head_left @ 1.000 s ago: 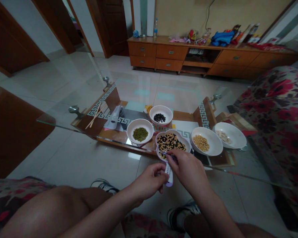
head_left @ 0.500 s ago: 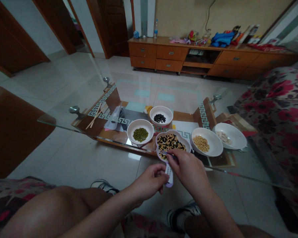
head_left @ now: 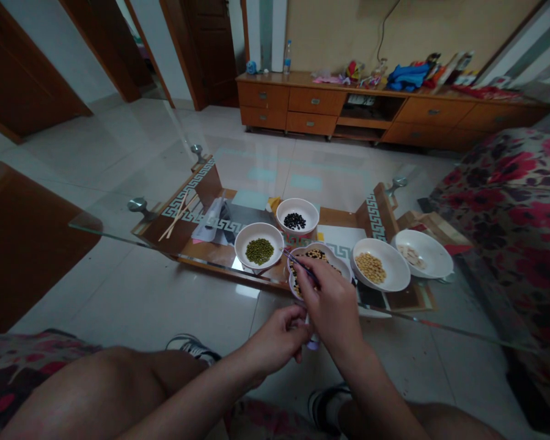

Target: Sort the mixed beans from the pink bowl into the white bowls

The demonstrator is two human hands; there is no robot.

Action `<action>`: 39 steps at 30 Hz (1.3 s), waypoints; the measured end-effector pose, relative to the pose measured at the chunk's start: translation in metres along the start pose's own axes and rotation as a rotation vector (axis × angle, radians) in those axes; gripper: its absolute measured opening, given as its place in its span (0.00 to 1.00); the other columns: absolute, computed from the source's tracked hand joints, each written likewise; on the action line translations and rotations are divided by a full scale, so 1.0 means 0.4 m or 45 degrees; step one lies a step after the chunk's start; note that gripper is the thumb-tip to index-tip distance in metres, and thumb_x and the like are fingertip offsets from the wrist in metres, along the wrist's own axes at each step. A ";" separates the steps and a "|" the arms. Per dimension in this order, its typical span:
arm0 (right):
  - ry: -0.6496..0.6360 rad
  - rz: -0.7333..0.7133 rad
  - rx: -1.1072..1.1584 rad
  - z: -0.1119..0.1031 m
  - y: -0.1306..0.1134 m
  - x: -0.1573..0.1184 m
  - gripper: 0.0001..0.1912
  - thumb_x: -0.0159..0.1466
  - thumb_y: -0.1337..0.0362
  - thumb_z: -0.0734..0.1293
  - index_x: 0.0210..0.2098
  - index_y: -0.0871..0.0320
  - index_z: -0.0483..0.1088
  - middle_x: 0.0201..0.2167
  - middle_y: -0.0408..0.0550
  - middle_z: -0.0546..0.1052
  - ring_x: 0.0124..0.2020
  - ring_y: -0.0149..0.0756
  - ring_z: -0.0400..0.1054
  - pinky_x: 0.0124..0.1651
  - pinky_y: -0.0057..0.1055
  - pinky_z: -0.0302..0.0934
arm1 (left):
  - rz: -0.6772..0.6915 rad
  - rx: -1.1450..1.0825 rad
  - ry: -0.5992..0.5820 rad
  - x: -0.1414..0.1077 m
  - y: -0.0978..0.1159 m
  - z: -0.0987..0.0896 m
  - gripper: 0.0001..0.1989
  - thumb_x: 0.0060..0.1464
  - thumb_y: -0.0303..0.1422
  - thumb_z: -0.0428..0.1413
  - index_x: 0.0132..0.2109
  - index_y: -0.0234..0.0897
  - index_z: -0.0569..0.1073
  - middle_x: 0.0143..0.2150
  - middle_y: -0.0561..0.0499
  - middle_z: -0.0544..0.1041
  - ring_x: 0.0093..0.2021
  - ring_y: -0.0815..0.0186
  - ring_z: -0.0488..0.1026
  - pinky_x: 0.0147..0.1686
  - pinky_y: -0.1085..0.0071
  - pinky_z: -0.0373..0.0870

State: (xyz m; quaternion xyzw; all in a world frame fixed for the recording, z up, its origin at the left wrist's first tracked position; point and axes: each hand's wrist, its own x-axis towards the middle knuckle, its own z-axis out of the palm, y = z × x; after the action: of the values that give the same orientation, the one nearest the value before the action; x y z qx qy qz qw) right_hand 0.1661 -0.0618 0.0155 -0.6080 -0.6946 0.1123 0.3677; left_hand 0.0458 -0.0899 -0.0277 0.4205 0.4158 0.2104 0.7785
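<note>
My left hand (head_left: 279, 336) is closed on the handle of a pale purple, scalloped dish (head_left: 345, 265) holding mixed black, yellow and green beans. In my right hand (head_left: 332, 299) is a thin pair of tweezers (head_left: 297, 260), pinched between the fingers. Its tip points left, near the right rim of a white bowl (head_left: 239, 239) of green mung beans; I cannot make out whether a bean is in the tip. My right hand hides much of the dish. Behind the dish stands a white bowl (head_left: 313, 214) of black beans. To the right is a white bowl (head_left: 398, 267) of yellow soybeans.
Another white bowl (head_left: 436, 255) with pale flat pieces stands at the far right of the glass table (head_left: 119, 227). Chopsticks (head_left: 176, 220) lie at the left. A wooden cabinet (head_left: 311, 101) runs along the wall. A flower-patterned sofa (head_left: 517, 183) is at the right.
My right hand has lifted the tweezers from the mixed beans and moved them up and left toward the mung bean bowl. My left hand keeps its hold on the handle.
</note>
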 end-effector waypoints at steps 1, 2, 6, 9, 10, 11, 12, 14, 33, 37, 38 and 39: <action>-0.016 0.011 0.003 0.006 -0.005 0.004 0.12 0.68 0.63 0.60 0.46 0.57 0.73 0.43 0.51 0.79 0.43 0.36 0.72 0.48 0.33 0.63 | 0.003 -0.005 0.002 0.000 0.000 0.000 0.15 0.53 0.42 0.57 0.40 0.33 0.71 0.30 0.52 0.70 0.23 0.74 0.61 0.22 0.76 0.59; -0.032 0.023 -0.003 0.010 -0.009 0.007 0.12 0.68 0.63 0.60 0.46 0.57 0.73 0.43 0.51 0.79 0.43 0.37 0.72 0.48 0.34 0.63 | 0.007 -0.009 0.002 0.001 -0.001 0.000 0.15 0.52 0.42 0.57 0.40 0.33 0.71 0.31 0.52 0.70 0.23 0.74 0.61 0.22 0.76 0.59; -0.048 0.038 -0.044 -0.002 -0.007 0.005 0.13 0.68 0.61 0.59 0.46 0.57 0.73 0.43 0.52 0.79 0.44 0.38 0.73 0.48 0.35 0.64 | 0.015 -0.006 -0.001 0.004 -0.013 -0.003 0.13 0.53 0.40 0.56 0.39 0.33 0.70 0.29 0.54 0.69 0.22 0.74 0.61 0.21 0.75 0.60; -0.014 0.065 -0.085 -0.032 0.014 -0.003 0.14 0.68 0.59 0.60 0.46 0.56 0.73 0.42 0.52 0.79 0.42 0.38 0.73 0.46 0.35 0.65 | 0.016 0.003 0.011 0.004 -0.018 -0.006 0.09 0.52 0.37 0.55 0.36 0.35 0.68 0.27 0.56 0.66 0.21 0.75 0.61 0.21 0.75 0.60; 0.003 0.080 -0.106 -0.043 0.024 -0.006 0.14 0.68 0.59 0.60 0.45 0.56 0.73 0.42 0.52 0.79 0.41 0.38 0.74 0.44 0.34 0.65 | 0.014 0.004 0.013 0.003 -0.017 -0.006 0.09 0.52 0.36 0.55 0.35 0.35 0.68 0.27 0.56 0.66 0.21 0.75 0.60 0.21 0.76 0.60; 0.012 0.101 -0.138 -0.054 0.033 -0.007 0.14 0.67 0.58 0.60 0.44 0.56 0.74 0.41 0.52 0.79 0.40 0.38 0.74 0.43 0.34 0.65 | 0.011 0.002 0.011 0.002 -0.014 -0.005 0.08 0.52 0.36 0.55 0.35 0.35 0.68 0.27 0.56 0.66 0.21 0.75 0.60 0.21 0.76 0.60; 0.012 0.135 -0.175 -0.064 0.042 -0.008 0.15 0.67 0.57 0.60 0.44 0.57 0.74 0.39 0.52 0.80 0.38 0.38 0.74 0.41 0.33 0.65 | 0.006 -0.001 0.008 0.001 -0.011 -0.005 0.08 0.52 0.36 0.55 0.36 0.34 0.68 0.28 0.55 0.67 0.21 0.75 0.60 0.21 0.76 0.60; 0.004 0.208 -0.242 -0.082 0.055 -0.008 0.16 0.67 0.56 0.60 0.43 0.57 0.75 0.36 0.51 0.80 0.34 0.38 0.74 0.36 0.32 0.63 | -0.009 -0.013 0.006 -0.001 -0.004 -0.003 0.09 0.51 0.36 0.55 0.36 0.34 0.69 0.28 0.55 0.68 0.22 0.75 0.60 0.21 0.76 0.61; -0.335 0.335 -0.567 -0.103 0.081 -0.031 0.13 0.65 0.59 0.60 0.43 0.51 0.74 0.32 0.46 0.80 0.31 0.39 0.74 0.27 0.30 0.55 | -0.050 -0.025 0.008 -0.004 0.004 -0.002 0.12 0.51 0.37 0.55 0.39 0.33 0.69 0.29 0.54 0.68 0.22 0.74 0.60 0.21 0.75 0.61; -0.356 0.370 -0.609 -0.102 0.078 -0.029 0.14 0.65 0.58 0.60 0.43 0.51 0.74 0.33 0.47 0.80 0.31 0.39 0.74 0.27 0.30 0.55 | -0.048 -0.015 0.010 -0.002 0.003 -0.002 0.11 0.49 0.37 0.55 0.38 0.33 0.69 0.28 0.55 0.67 0.21 0.74 0.60 0.21 0.75 0.61; -0.364 0.379 -0.619 -0.101 0.077 -0.028 0.14 0.65 0.58 0.59 0.44 0.51 0.75 0.33 0.47 0.80 0.31 0.39 0.74 0.27 0.29 0.55 | -0.050 -0.013 0.017 -0.001 0.002 -0.003 0.11 0.49 0.36 0.55 0.37 0.34 0.69 0.28 0.55 0.67 0.21 0.74 0.60 0.21 0.74 0.61; -0.371 0.386 -0.625 -0.100 0.076 -0.027 0.14 0.66 0.58 0.59 0.44 0.51 0.75 0.33 0.47 0.81 0.31 0.39 0.74 0.27 0.29 0.55 | -0.056 -0.015 0.026 -0.001 0.001 -0.003 0.11 0.48 0.36 0.55 0.37 0.34 0.68 0.27 0.55 0.67 0.22 0.74 0.60 0.21 0.75 0.61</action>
State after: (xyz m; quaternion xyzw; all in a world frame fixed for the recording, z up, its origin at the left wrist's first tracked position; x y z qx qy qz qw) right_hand 0.2150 -0.0764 0.0213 -0.7526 -0.6478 0.0810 0.0858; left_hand 0.0447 -0.0892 -0.0274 0.4044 0.4316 0.2001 0.7811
